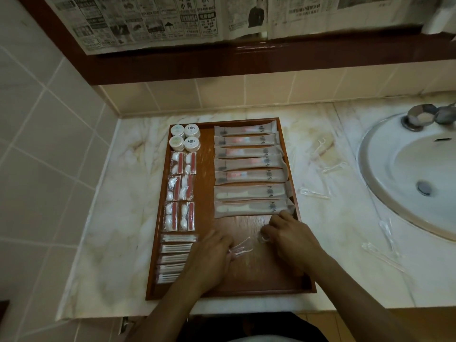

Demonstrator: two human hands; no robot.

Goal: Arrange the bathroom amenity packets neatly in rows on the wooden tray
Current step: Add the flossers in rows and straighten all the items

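The wooden tray (pixel 249 285) lies on the marble counter. Its right half holds a column of several long toothbrush packets (pixel 249 164). Its left side holds round white lidded jars (pixel 185 137), cotton packets with red strips (pixel 181 191) and cotton-swab packets (pixel 175 255). Over the bare front of the tray, my left hand (pixel 209 255) pinches a clear floss-pick packet (pixel 240 249). My right hand (pixel 288 235) is curled beside it and pinches another small clear packet (pixel 264 238) at its fingertips.
Several loose clear floss-pick packets (pixel 320 149) lie scattered on the marble counter (pixel 111 218) between the tray and the white sink (pixel 407 174). A metal tap (pixel 424 116) stands behind the basin. Tiled wall rises at the left and back.
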